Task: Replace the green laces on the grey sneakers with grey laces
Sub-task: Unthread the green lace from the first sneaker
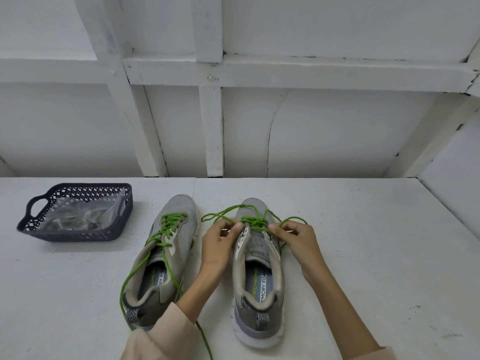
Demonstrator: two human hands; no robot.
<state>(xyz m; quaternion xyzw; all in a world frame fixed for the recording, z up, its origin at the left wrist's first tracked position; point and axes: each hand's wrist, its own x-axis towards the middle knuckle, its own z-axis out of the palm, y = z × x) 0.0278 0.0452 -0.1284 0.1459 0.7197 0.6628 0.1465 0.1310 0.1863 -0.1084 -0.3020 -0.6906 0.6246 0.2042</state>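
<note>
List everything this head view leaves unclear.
- Plastic bag in the basket: crumpled, glaring; contents unreadable, head view.
- Left sneaker's lace: end cut off by bottom edge, head view.
- Right sneaker eyelets: partly covered by left hand and right hand pinching its green lace, head view.

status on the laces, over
Left hand and right hand pinch green lace on right sneaker, upper eyelets bare. Left sneaker laced, untied. Basket far left, clear of hands.
</note>
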